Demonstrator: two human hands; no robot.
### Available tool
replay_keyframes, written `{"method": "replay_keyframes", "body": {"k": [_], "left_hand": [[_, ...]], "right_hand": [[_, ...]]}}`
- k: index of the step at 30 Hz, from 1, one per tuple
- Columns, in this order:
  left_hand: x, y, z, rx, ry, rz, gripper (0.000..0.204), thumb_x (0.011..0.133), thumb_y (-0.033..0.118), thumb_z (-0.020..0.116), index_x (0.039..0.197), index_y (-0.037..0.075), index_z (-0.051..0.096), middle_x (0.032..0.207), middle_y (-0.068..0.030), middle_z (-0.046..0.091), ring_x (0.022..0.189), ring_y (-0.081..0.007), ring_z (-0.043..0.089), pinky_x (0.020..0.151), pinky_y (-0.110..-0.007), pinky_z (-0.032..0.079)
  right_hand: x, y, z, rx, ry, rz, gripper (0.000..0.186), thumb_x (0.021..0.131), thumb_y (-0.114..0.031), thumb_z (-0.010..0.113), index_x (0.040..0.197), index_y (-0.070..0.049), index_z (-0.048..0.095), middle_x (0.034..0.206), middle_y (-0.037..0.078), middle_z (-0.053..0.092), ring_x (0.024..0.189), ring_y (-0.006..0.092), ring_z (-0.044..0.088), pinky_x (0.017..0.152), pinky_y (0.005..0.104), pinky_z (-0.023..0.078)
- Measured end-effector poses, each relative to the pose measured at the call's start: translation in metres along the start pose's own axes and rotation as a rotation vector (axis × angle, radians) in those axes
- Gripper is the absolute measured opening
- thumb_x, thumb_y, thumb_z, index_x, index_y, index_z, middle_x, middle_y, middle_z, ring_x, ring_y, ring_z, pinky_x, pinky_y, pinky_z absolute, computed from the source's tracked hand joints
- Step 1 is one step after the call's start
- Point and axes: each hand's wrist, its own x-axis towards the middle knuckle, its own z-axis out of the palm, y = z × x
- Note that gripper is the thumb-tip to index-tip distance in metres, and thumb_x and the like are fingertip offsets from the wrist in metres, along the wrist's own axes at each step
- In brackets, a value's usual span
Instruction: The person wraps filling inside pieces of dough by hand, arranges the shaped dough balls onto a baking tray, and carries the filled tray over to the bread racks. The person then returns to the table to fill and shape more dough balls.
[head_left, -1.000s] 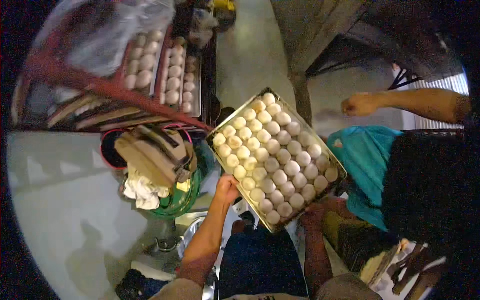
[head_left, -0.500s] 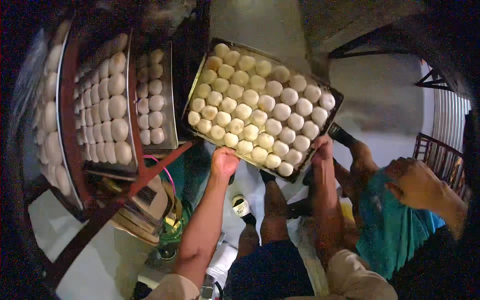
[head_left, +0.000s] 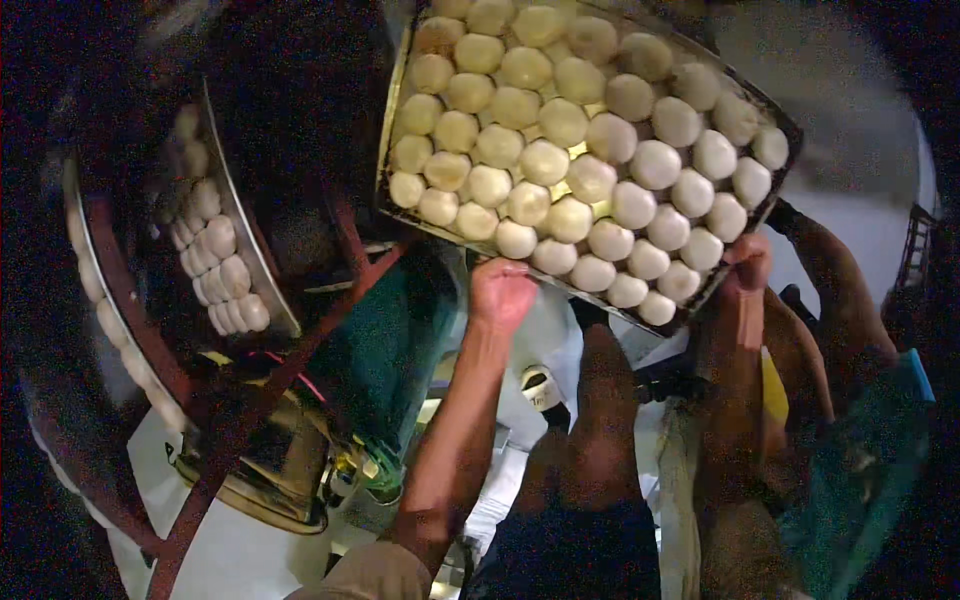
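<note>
A rectangular metal tray (head_left: pixel 388 140) full of rows of pale dough balls (head_left: pixel 565 120) is held up at the top middle, slightly askew. My left hand (head_left: pixel 500 290) is closed on its near edge, left of the middle. My right hand (head_left: pixel 745 262) grips it at the right, near the corner. Both forearms come up from the lower edge.
A red rack (head_left: pixel 240 430) with similar loaded trays (head_left: pixel 225 260) stands at the left, with a green container (head_left: pixel 385 475) below. A co-worker's bare leg (head_left: pixel 840 290) and teal clothing (head_left: pixel 860 480) are at the right. My legs show at the bottom.
The tray has moved up and away from me, held in both hands. The rack has moved into the left side of view; the co-worker's hand is no longer seen.
</note>
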Motion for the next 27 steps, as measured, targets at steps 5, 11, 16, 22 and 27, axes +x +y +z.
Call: {"method": "replay_keyframes", "body": {"k": [5, 11, 16, 22, 27], "left_hand": [[0.001, 0.002, -0.002, 0.012, -0.004, -0.037, 0.057, 0.070, -0.003, 0.066, 0.127, 0.002, 0.068, 0.126, -0.0107, 0.073, 0.123, -0.0337, 0.066, 0.117, -0.053, 0.047], [0.000, 0.001, -0.002, 0.010, -0.005, -0.055, 0.061, 0.069, -0.005, 0.065, 0.129, 0.004, 0.067, 0.126, -0.0087, 0.073, 0.123, -0.0331, 0.066, 0.115, -0.054, 0.048], [-0.001, 0.010, 0.002, 0.094, 0.115, 0.044, 0.067, 0.065, -0.006, 0.065, 0.130, 0.009, 0.067, 0.126, -0.0059, 0.073, 0.124, -0.0289, 0.066, 0.118, -0.051, 0.047], [-0.003, 0.005, 0.029, 0.128, 0.027, 0.020, 0.068, 0.064, -0.009, 0.063, 0.129, 0.011, 0.069, 0.126, -0.0064, 0.074, 0.125, -0.0287, 0.067, 0.118, -0.052, 0.048], [-0.015, 0.011, 0.038, 0.145, 0.031, 0.075, 0.067, 0.065, -0.009, 0.063, 0.129, 0.011, 0.069, 0.124, -0.0061, 0.074, 0.124, -0.0300, 0.068, 0.114, -0.054, 0.050]], "right_hand": [[-0.012, 0.022, 0.013, -0.114, -0.267, -0.314, 0.020, 0.093, -0.023, 0.076, 0.099, -0.012, 0.060, 0.094, 0.006, 0.062, 0.091, 0.0194, 0.060, 0.084, 0.0410, 0.053], [0.010, 0.046, -0.080, 0.037, -0.087, -0.029, 0.010, 0.087, -0.016, 0.070, 0.085, -0.010, 0.064, 0.086, 0.008, 0.065, 0.082, 0.0205, 0.064, 0.077, 0.0384, 0.053], [-0.014, 0.076, -0.081, 0.069, 0.026, 0.037, 0.011, 0.089, -0.018, 0.071, 0.090, -0.009, 0.065, 0.091, 0.008, 0.066, 0.087, 0.0214, 0.064, 0.081, 0.0395, 0.053], [-0.021, 0.077, -0.082, 0.064, 0.115, 0.052, 0.014, 0.091, -0.020, 0.071, 0.096, -0.009, 0.066, 0.097, 0.008, 0.067, 0.092, 0.0223, 0.065, 0.086, 0.0408, 0.054], [-0.017, 0.088, -0.060, 0.099, 0.139, 0.068, 0.017, 0.093, -0.022, 0.072, 0.101, -0.008, 0.067, 0.102, 0.008, 0.068, 0.097, 0.0232, 0.066, 0.089, 0.0419, 0.055]]}}
